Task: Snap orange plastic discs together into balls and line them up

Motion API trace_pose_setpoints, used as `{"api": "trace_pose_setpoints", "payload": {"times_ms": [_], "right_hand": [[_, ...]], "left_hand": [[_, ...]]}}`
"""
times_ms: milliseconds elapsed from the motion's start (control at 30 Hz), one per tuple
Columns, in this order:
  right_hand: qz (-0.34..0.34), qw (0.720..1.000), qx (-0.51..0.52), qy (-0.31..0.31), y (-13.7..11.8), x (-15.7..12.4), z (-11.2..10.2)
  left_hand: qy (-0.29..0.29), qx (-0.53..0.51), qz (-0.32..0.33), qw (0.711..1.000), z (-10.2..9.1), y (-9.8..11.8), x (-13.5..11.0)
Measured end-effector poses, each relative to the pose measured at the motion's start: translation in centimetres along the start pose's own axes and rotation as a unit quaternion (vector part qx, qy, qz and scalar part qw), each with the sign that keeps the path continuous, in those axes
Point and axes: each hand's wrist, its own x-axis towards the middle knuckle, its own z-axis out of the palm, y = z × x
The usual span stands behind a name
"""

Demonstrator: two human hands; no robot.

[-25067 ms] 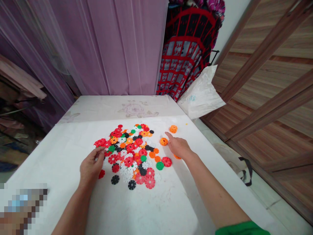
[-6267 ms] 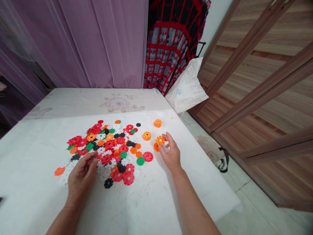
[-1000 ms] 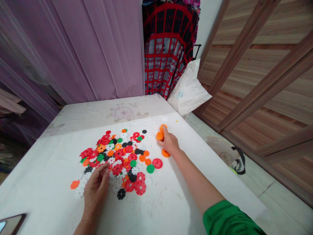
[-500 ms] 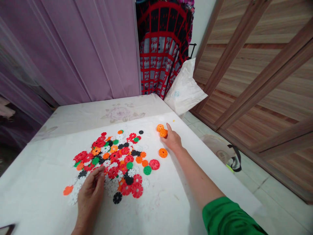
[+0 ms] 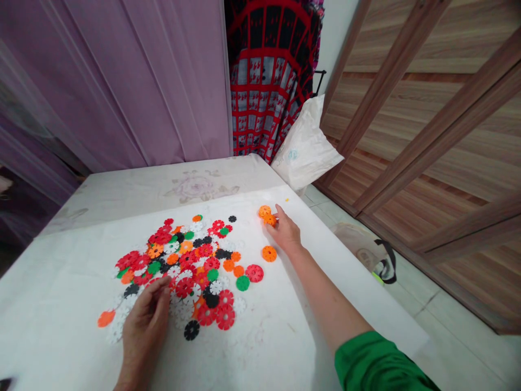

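Note:
Toothed plastic discs in red, white, orange, green and black lie in a loose pile on the white-covered table. My left hand rests at the pile's near left side, fingers curled and thumb close to the fingertips. Whatever it may pinch there is hidden. Out to the right, my right hand has its thumb and fingers apart beside overlapping orange discs, touching or nearly touching them. Closer to me lies a single orange disc. Left of that are a red disc and a green disc.
The table has a floral cloth showing at its far end. A white bag stands past the far right corner. Wooden cabinet doors line the right, with a clear bag on the floor. Purple curtains hang behind.
The view has shifted slightly. Both hands stay in nearly the same places, the right one beside the orange discs and the left one at the pile.

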Motion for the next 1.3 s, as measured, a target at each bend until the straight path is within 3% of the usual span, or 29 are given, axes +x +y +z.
{"api": "trace_pose_setpoints", "payload": {"times_ms": [433,667,767,867,1000,1300], "right_hand": [[-0.016,1.0,-0.01,0.015,-0.3,0.0,-0.4],[-0.033,0.995,0.057,0.08,0.1,-0.2,-0.9],[-0.084,0.985,0.118,0.09,1.0,-1.7,-1.1],[-0.161,0.97,0.173,0.053,2.4,-4.5,-0.9],[-0.19,0.965,0.174,0.038,4.0,-7.6,-0.4],[-0.215,0.967,0.127,0.039,3.8,-8.1,0.5]], "left_hand": [[0.001,-0.02,-0.005,1.0,0.0,0.5,-0.1],[0.002,-0.012,-0.022,1.0,0.0,0.6,-0.1],[0.002,-0.004,-0.023,1.0,0.0,0.6,-0.1],[0.009,0.0,-0.021,1.0,0.0,0.5,-0.1],[0.011,0.007,-0.011,1.0,0.1,0.3,0.0],[0.01,0.007,0.0,1.0,0.1,0.6,-0.1]]}}
